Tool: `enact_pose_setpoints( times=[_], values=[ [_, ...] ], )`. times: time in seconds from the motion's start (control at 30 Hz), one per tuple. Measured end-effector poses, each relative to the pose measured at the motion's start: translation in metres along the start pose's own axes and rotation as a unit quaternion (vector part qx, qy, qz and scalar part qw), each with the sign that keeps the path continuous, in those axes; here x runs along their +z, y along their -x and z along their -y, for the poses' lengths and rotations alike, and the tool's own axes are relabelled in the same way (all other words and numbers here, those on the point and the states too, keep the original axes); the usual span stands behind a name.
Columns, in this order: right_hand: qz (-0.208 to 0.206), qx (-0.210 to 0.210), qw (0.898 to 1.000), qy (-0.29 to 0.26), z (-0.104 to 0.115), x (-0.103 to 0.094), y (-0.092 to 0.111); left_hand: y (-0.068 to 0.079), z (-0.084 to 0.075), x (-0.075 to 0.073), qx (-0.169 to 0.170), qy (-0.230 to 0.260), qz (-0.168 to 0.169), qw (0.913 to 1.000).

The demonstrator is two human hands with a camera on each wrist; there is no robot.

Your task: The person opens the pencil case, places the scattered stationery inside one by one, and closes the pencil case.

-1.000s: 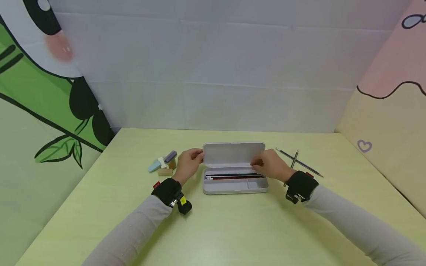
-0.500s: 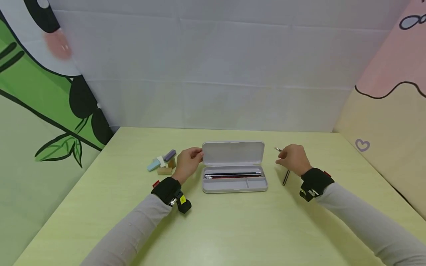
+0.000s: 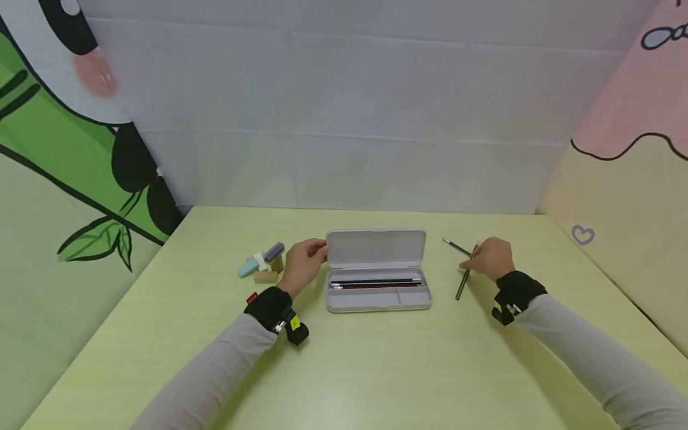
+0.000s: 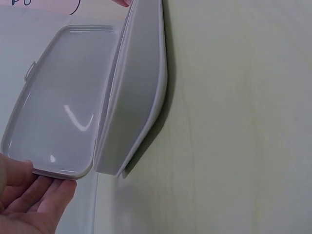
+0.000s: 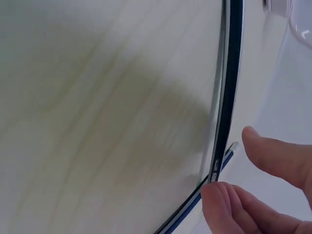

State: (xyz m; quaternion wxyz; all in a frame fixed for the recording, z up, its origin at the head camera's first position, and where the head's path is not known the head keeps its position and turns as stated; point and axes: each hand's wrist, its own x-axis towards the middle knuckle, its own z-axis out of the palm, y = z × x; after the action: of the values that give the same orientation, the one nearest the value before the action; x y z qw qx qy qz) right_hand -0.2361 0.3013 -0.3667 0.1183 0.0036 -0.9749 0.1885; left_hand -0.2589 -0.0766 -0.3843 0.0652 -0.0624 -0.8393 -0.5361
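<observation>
A white pencil case (image 3: 344, 306) stands with its lid (image 3: 376, 248) raised; a dark pencil (image 3: 387, 280) and a red one (image 3: 376, 286) lie inside. My left hand (image 3: 304, 263) pinches the lid's left edge, thumb on the inner face and fingers behind, as the left wrist view shows. To the right of the case, my right hand (image 3: 490, 260) is over two crossed pencils. In the right wrist view, its fingertips are at the end of a dark pencil (image 5: 226, 97), the thumb apart from them. The other pencil (image 5: 183, 214) crosses near that end, partly hidden by the fingers.
Left of my left hand lies a small cluster of blocks: a purple one (image 3: 275, 251), a light blue one (image 3: 248, 267), a tan one (image 3: 266, 277) and a white piece (image 3: 261, 261). A pale wall (image 3: 349, 149) rises behind the table (image 3: 344, 370).
My right hand has moved from the case's right side rightward to the crossed pencils, then slightly farther right and down. My left hand has stayed at the lid.
</observation>
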Motion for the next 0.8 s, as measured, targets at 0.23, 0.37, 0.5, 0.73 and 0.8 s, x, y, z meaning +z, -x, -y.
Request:
enact_pose_setpoints(
  times=[0.23, 0.37, 0.5, 0.73, 0.8],
  values=[
    [0.024, 0.048, 0.998, -0.019, -0.009, 0.001, 0.000, -0.001, 0.001, 0.001, -0.002, 0.001, -0.001, 1.0000],
    [0.059, 0.079, 0.995, -0.022, -0.011, 0.002, -0.002, -0.002, 0.003, 0.002, -0.006, 0.007, 0.000, 1.0000],
    [0.066, 0.112, 0.991, -0.031, -0.015, 0.006, -0.006, -0.003, 0.005, 0.002, -0.010, 0.013, -0.001, 0.9999],
    [0.094, 0.158, 0.980, -0.079, -0.025, 0.005, -0.013, -0.004, 0.006, 0.003, -0.004, 0.014, -0.002, 0.9999],
    [0.101, 0.177, 0.973, -0.106, -0.024, 0.003, -0.014, -0.005, 0.006, 0.003, -0.003, 0.014, -0.003, 0.9999]
  ],
)
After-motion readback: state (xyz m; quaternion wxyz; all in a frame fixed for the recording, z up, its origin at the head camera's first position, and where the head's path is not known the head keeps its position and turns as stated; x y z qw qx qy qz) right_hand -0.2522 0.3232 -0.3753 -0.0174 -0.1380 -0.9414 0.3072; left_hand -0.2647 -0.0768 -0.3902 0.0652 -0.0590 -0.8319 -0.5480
